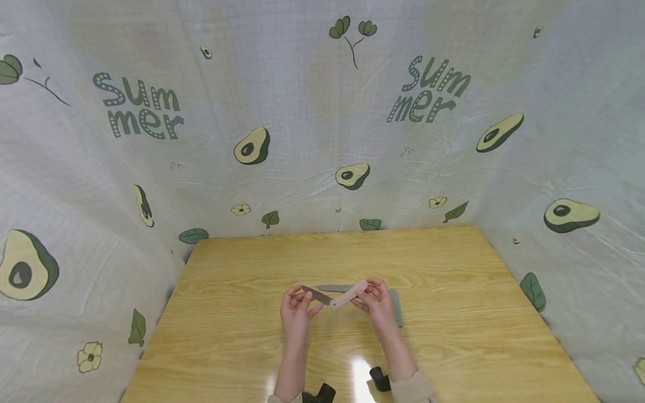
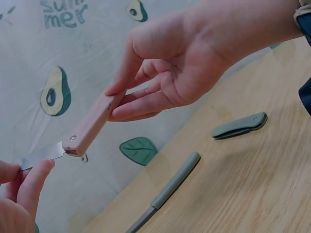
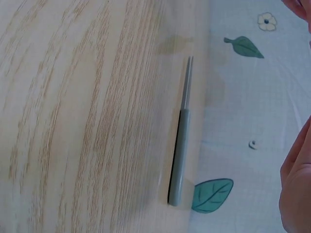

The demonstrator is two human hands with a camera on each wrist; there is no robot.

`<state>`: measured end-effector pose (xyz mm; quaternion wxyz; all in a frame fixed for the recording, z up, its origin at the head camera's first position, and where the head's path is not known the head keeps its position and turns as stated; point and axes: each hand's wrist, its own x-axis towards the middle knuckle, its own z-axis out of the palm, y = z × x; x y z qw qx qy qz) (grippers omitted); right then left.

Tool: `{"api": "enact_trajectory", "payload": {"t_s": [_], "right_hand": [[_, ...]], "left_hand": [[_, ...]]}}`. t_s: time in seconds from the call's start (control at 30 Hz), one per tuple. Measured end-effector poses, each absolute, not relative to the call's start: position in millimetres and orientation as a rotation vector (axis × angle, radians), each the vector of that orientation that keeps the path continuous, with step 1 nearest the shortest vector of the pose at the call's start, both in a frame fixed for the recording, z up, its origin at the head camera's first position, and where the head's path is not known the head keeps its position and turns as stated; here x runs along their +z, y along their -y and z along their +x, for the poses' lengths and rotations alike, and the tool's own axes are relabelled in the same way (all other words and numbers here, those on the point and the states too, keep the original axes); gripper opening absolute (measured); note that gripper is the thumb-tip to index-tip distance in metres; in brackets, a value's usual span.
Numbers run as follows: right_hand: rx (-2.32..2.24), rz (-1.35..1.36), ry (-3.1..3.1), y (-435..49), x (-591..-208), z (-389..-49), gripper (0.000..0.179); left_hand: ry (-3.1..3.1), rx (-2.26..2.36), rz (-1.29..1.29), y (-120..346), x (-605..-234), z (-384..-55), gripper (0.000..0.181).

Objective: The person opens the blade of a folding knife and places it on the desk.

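A pink folding knife, its pink handle (image 1: 349, 295) and bare metal blade (image 1: 317, 295) at a wide angle, is held up over the table between both hands. My left hand (image 1: 296, 309) pinches the blade between thumb and fingers. The far end of the handle is gripped by my right hand (image 1: 377, 305), thumb on one side; the left wrist view shows this right hand (image 2: 170, 63) closely. Behind them on the table lies an unfolded grey-green knife (image 3: 180, 150), partly hidden in the head view. A folded grey-green knife (image 1: 395, 308) rests beside my right hand.
The wood-grain table (image 1: 242, 268) meets a pale cloth backdrop (image 1: 302, 101) printed with avocados, leaves and lettering at its back and sides. Black wrist-worn devices (image 1: 325, 393) sit near both forearms at the front.
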<state>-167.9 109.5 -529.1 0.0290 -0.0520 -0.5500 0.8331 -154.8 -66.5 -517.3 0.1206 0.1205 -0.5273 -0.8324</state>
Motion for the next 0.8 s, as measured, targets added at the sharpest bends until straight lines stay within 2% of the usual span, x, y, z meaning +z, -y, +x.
{"api": "enact_trajectory", "payload": {"t_s": [0.3, 0.53, 0.8], "right_hand": [[2.606, -0.256, 1.555, -100.6, -523.3, -164.5, 0.031], [2.629, -0.318, 1.417, -92.6, -521.4, -160.9, 0.034], [2.626, -0.422, 1.205, -80.9, -519.9, -157.6, 0.030]], "left_hand": [[1.349, -2.429, 0.376, 56.7, -517.4, -154.4, 0.025], [1.227, -2.421, 0.427, 49.9, -517.7, -155.8, 0.022], [1.067, -2.461, 0.457, 43.3, -517.3, -155.1, 0.027]]}}
